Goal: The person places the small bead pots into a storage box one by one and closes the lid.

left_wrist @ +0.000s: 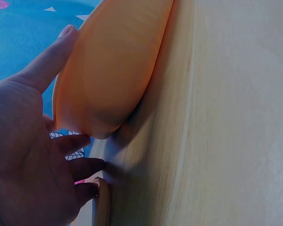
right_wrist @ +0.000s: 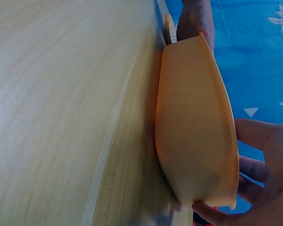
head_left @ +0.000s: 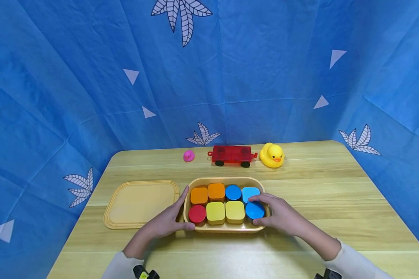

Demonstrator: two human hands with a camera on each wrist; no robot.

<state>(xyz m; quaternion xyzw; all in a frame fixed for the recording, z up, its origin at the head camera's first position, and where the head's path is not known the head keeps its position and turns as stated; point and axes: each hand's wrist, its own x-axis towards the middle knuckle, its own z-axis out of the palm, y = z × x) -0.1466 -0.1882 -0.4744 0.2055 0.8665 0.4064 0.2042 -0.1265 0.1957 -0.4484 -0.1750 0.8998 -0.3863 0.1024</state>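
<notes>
A pale orange rounded plastic box (head_left: 223, 229) holds two rows of coloured blocks. The front row has a red round block (head_left: 197, 214), a yellow block (head_left: 215, 212), a second yellow block and a blue round block (head_left: 255, 210). My left hand (head_left: 165, 221) holds the box's left end, thumb at the front rim and fingers along the outer side. At the other end, my right hand (head_left: 281, 213) reaches over the rim, thumb and index finger on either side of the blue round block. In the right wrist view, one fingertip (right_wrist: 203, 206) touches the box's outside.
Behind lie two orange blocks (head_left: 216, 191), another blue round block (head_left: 233, 192) and a light blue block (head_left: 250, 192). A flat lid (head_left: 139, 204) lies left. Farther back stand a pink duck (head_left: 188, 155), a red wheeled cart (head_left: 231, 154) and a yellow duck (head_left: 272, 155).
</notes>
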